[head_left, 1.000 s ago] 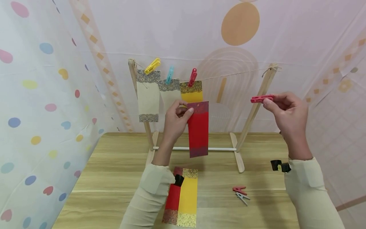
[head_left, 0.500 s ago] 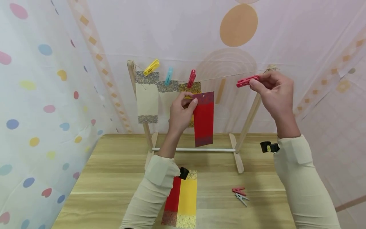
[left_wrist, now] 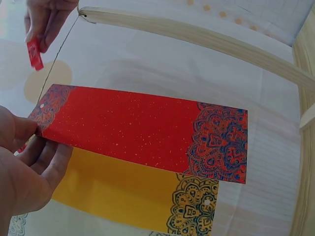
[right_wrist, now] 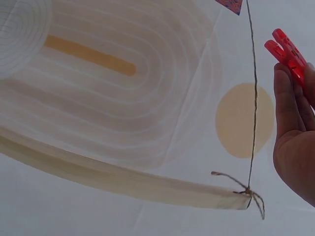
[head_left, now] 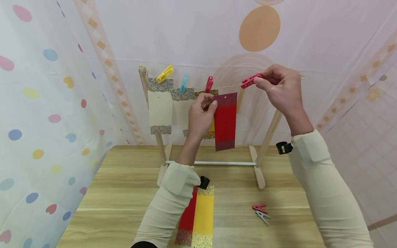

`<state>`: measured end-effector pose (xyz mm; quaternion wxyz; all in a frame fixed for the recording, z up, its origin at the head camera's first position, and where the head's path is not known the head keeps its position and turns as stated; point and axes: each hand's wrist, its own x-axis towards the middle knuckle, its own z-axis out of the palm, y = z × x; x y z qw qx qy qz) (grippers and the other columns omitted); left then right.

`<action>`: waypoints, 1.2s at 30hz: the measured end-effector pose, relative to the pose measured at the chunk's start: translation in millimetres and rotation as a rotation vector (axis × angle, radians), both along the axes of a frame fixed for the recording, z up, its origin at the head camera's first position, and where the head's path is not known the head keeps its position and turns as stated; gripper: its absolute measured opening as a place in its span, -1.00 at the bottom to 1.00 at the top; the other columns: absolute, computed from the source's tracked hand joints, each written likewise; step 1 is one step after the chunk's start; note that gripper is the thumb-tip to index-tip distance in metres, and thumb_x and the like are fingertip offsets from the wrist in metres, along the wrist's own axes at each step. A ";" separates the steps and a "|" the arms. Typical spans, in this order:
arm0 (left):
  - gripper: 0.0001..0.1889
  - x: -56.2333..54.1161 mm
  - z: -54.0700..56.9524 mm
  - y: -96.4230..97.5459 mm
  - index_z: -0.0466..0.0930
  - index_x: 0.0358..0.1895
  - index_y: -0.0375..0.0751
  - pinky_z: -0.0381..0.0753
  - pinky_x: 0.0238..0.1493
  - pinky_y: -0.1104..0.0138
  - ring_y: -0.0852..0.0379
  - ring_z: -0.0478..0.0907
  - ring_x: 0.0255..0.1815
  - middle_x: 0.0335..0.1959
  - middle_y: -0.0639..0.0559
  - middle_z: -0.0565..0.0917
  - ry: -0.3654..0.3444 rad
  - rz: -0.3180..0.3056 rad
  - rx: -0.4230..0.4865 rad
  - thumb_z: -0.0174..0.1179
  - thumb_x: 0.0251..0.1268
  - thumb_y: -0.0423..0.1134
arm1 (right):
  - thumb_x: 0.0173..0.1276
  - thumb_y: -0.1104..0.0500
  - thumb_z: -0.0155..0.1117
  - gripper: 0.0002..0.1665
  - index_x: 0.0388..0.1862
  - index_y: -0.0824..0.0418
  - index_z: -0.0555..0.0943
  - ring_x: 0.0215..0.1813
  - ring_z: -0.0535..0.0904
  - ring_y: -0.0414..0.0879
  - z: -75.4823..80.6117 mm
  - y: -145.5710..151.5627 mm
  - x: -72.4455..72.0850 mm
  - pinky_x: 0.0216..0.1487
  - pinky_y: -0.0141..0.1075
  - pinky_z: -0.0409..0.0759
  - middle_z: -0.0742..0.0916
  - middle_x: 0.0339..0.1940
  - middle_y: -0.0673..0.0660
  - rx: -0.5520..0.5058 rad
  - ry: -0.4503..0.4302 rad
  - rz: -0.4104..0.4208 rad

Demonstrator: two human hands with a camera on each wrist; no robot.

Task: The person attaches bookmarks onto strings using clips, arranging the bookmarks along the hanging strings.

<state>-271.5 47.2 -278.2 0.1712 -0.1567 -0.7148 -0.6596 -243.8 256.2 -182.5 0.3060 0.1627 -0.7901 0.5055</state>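
Note:
My left hand (head_left: 200, 119) pinches a red card (head_left: 225, 122) by its upper left edge, near the punched hole. The card hangs upright, patterned at both ends, and overlaps part of a yellow card (left_wrist: 113, 182). Its top end is close to the string (left_wrist: 59, 49); whether they touch I cannot tell. Between thumb and fingers my right hand (head_left: 283, 88) pinches a red clothespin (head_left: 250, 80), just right of and above the red card. In the right wrist view, the clothespin's tips look slightly apart, beside the string.
On the string, yellow (head_left: 165, 73), light blue (head_left: 183, 83) and red (head_left: 209, 84) clothespins hold patterned cards. A wooden frame (head_left: 273, 127) carries the string. On the table (head_left: 124, 193) lie a red card (head_left: 187, 220), a yellow card (head_left: 203, 213), and red (head_left: 260, 208) and grey (head_left: 262, 217) clothespins.
My left hand has raised the red card and shifted it right, toward the string. My right hand has brought the red clothespin up and left, closer to the card.

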 end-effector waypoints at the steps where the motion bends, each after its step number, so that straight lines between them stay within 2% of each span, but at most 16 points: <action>1: -0.83 -0.1 0.8 0.5 0.57 0.03 -0.31 0.54 -0.17 0.28 0.00 0.60 -0.19 -0.12 -0.18 0.73 0.000 0.006 0.002 0.17 0.50 -0.33 | 0.27 0.42 0.43 -0.85 -0.23 0.53 0.69 -0.38 0.70 -0.32 1.2 -1.9 -1.6 -0.20 -0.50 0.64 0.80 -0.36 0.00 0.013 -0.007 -0.003; 4: -0.83 -0.5 2.4 1.4 0.58 0.02 -0.32 0.55 -0.12 0.26 0.01 0.63 -0.18 -0.13 -0.18 0.74 0.015 0.025 0.007 0.17 0.49 -0.34 | 0.28 0.39 0.44 -0.88 -0.25 0.47 0.72 -0.39 0.68 -0.36 4.2 -7.1 -7.0 -0.24 -0.52 0.60 0.82 -0.30 0.14 0.077 -0.028 -0.023; 10: -0.85 -2.4 4.6 3.0 0.59 0.00 -0.32 0.57 -0.07 0.24 0.04 0.66 -0.17 -0.15 -0.17 0.74 0.042 0.057 0.018 0.18 0.49 -0.35 | 0.32 0.34 0.43 -0.91 -0.27 0.39 0.74 -0.39 0.65 -0.39 8.0 -19.1 -17.7 -0.27 -0.51 0.56 0.80 -0.29 0.19 0.190 -0.058 -0.032; 16: -0.84 -3.8 5.0 5.2 0.59 0.00 -0.35 0.58 -0.09 0.26 0.03 0.65 -0.19 -0.16 -0.18 0.73 0.058 0.073 0.020 0.18 0.48 -0.36 | 0.38 0.30 0.39 -0.87 -0.21 0.38 0.75 -0.36 0.66 -0.25 8.7 -28.2 -24.1 -0.29 -0.47 0.54 0.79 -0.25 0.25 0.270 -0.106 -0.016; 26: -0.84 -6.9 4.6 7.3 0.60 0.00 -0.35 0.58 -0.09 0.28 0.04 0.65 -0.20 -0.15 -0.17 0.74 0.062 0.099 0.028 0.18 0.48 -0.36 | 0.43 0.22 0.35 -0.82 -0.14 0.34 0.74 -0.22 0.71 -0.02 9.5 -32.8 -23.5 -0.20 -0.41 0.57 0.79 -0.19 0.25 0.360 -0.177 -0.022; 36: -0.82 -7.2 7.1 12.2 0.60 0.03 -0.36 0.63 -0.06 0.26 0.02 0.68 -0.15 -0.10 -0.18 0.71 0.061 0.091 0.021 0.18 0.48 -0.38 | 0.46 0.24 0.31 -0.81 -0.08 0.33 0.73 -0.11 0.72 0.07 7.3 -30.8 -25.0 0.03 -0.08 0.66 0.78 -0.13 0.25 0.420 -0.206 -0.023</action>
